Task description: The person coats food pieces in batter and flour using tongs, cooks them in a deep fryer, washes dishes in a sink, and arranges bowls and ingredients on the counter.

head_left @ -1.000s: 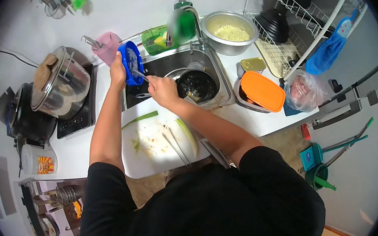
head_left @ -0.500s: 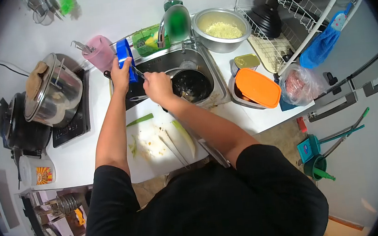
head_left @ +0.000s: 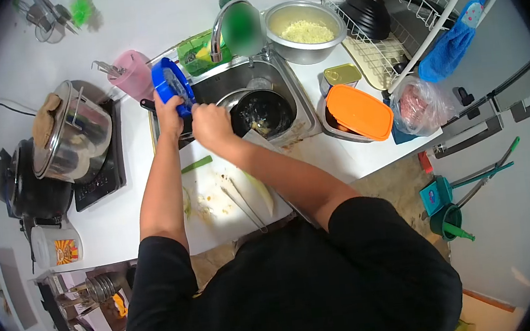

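Observation:
My left hand [head_left: 169,115] grips a round blue plastic container or lid [head_left: 159,79], tilted on its side above the sink's left part. My right hand [head_left: 212,127] is closed beside it. A slim metal utensil runs from that hand toward the blue piece; its working end is mostly hidden. Right of my hands, a black pan [head_left: 264,110] with food scraps and liquid lies in the metal sink [head_left: 301,90]. Below my hands, metal tongs [head_left: 243,206], a green vegetable piece [head_left: 197,165] and a long pale-green piece [head_left: 263,195] lie on the white work surface among crumbs.
A pink cup [head_left: 133,76] and a steel pot [head_left: 84,136] stand left. A bowl of shredded food [head_left: 306,32], a tin can [head_left: 341,76], an orange lid [head_left: 359,111] and a plastic bag [head_left: 423,107] sit right. The faucet [head_left: 215,38] arches over the sink.
The blue piece has turned so more of its round inner side faces me. My right hand has shifted slightly left and down. The camera view has moved a little.

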`<state>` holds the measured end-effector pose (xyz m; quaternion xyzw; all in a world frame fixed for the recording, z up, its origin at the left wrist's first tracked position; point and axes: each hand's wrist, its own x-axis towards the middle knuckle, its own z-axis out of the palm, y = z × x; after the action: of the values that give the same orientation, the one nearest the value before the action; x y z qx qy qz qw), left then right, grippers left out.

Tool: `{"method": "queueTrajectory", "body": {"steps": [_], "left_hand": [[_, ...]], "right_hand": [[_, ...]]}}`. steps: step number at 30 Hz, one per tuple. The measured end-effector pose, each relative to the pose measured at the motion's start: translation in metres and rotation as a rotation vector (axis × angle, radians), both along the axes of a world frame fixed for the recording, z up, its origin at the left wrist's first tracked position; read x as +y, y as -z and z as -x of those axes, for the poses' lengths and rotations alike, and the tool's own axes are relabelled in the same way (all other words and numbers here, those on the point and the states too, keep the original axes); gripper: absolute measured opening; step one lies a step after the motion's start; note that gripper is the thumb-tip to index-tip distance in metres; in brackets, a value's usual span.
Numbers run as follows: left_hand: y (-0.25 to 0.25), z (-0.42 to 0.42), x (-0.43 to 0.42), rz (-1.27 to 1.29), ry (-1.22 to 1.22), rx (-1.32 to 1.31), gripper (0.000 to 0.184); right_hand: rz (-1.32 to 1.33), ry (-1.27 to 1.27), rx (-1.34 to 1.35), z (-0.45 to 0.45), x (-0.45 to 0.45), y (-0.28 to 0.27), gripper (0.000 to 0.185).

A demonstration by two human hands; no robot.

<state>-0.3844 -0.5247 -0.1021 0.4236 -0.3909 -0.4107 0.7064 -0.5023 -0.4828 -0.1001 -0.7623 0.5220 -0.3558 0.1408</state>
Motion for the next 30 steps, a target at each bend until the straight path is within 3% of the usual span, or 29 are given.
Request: {"method": "queueTrajectory", "body": {"steps": [3, 6, 8, 12, 14, 17, 20, 22, 24, 26, 28, 30], "left_hand": [[0.034, -0.030, -0.022, 0.012, 0.040, 0.161, 0.052], [0.023, -0.035, -0.028, 0.104, 0.060, 0.219, 0.060], [0.015, -0.040, -0.029, 0.039, 0.059, 0.249, 0.043], [0.016, -0.008, -0.024, 0.043, -0.003, 0.259, 0.043], [0.002, 0.016, -0.011, 0.078, -0.074, 0.181, 0.044], [0.014, 0.002, -0.013, -0.033, -0.102, 0.278, 0.050], [0.006, 0.013, 0.000, 0.029, -0.026, 0.170, 0.051], [0.010, 0.006, -0.007, 0.067, -0.050, 0.177, 0.050], [0.016, -0.001, -0.008, -0.080, 0.011, 0.246, 0.049], [0.005, 0.006, 0.004, -0.116, 0.023, 0.174, 0.049], [0.001, 0.006, 0.003, -0.193, 0.112, 0.014, 0.048], [-0.003, 0.000, 0.002, -0.232, 0.116, 0.020, 0.049]], "right_hand": [[0.041, -0.107, -0.040, 0.002, 0.007, -0.006, 0.014], [0.122, -0.123, -0.117, 0.000, 0.007, 0.001, 0.015], [0.154, -0.117, -0.200, 0.005, 0.016, -0.005, 0.016], [0.056, 0.098, -0.238, -0.001, -0.016, 0.022, 0.017], [0.008, 0.066, -0.218, -0.003, -0.015, 0.022, 0.018], [0.118, -0.020, -0.245, -0.008, 0.003, 0.018, 0.023], [0.028, 0.092, -0.247, 0.001, -0.027, 0.037, 0.024], [0.139, 0.045, -0.251, -0.001, -0.016, 0.037, 0.023], [0.238, -0.092, -0.319, -0.005, 0.000, 0.028, 0.023], [0.053, 0.000, -0.225, -0.002, -0.019, 0.038, 0.032], [0.090, 0.066, -0.175, -0.002, -0.025, 0.043, 0.033], [0.128, -0.038, -0.183, -0.007, -0.013, 0.039, 0.033]]}}
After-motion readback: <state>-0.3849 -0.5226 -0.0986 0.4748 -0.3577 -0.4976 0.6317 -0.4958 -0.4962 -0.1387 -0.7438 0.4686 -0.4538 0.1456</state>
